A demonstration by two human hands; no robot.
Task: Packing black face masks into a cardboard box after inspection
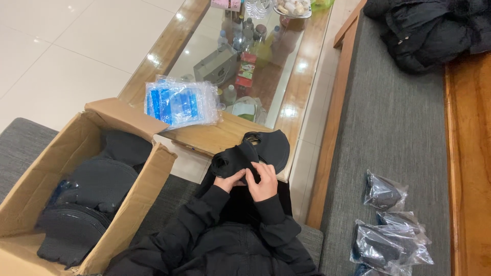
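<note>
Head view: black mask (pixel 258 151) between fingertips (pixel 251 174).

Tiled room with bench and glass tabletop
Pale glossy floor tiles (pixel 61 46), wood-framed glass tabletop (pixel 302 66) reflecting light, grey-cushioned wooden bench (pixel 394 128).

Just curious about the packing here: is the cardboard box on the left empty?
No. The cardboard box holds stacks of black fabric pieces, piled up inside it.

Your left hand (pixel 228 180) and right hand (pixel 264 180) meet close before your chest, fingers curled in a pinching grip, both black-sleeved forearms bent inward, wrists almost touching.
</note>
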